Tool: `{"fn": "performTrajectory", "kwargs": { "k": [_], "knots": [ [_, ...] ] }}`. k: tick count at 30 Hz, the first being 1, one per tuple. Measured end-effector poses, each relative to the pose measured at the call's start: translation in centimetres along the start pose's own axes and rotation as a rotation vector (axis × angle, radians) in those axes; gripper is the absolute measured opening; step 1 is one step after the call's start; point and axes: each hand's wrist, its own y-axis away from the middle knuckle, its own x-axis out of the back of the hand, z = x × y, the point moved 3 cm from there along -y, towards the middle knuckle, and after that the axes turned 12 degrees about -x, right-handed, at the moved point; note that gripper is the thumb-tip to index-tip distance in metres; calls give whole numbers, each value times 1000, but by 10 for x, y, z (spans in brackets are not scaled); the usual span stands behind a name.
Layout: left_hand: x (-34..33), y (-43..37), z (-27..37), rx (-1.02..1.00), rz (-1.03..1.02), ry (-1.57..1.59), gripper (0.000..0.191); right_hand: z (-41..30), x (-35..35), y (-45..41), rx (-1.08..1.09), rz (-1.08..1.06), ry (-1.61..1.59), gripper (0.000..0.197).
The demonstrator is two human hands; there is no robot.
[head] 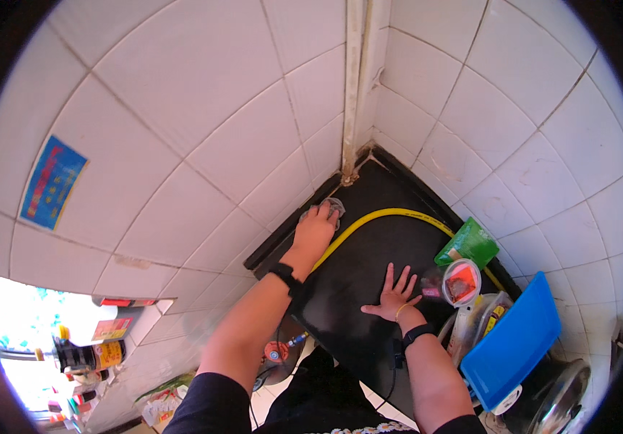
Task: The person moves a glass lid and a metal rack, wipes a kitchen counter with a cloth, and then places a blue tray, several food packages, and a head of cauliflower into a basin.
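My left hand presses a crumpled grey cloth onto the black countertop, beside the raised edge under the left tiled wall. A yellow gas hose curves across the counter, just right of that hand. My right hand rests on the counter with its fingers spread and nothing in it. To its right are a small clear packet with a pink label and a round plastic tub with red contents. A green packet leans by the right wall, over the hose.
At right, a blue plastic tray or lid leans over plastic containers, near a metal pot lid. A pipe runs down the corner. An orange gas regulator sits below the counter. Bottles, one dark, stand by the window at left.
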Motion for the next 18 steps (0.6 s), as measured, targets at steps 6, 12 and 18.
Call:
{"fn": "performTrajectory", "kwargs": {
  "k": [6, 12, 18],
  "knots": [
    [-52, -14, -14, 61, -236, 12, 46, 1, 2, -2, 21, -17, -19, 149],
    [-35, 40, -21, 151, -318, 47, 34, 7, -3, -5, 10, 33, -17, 151],
    [-2, 125, -26, 285, -358, 53, 24, 4, -5, -2, 15, 96, -29, 150]
  ]
}}
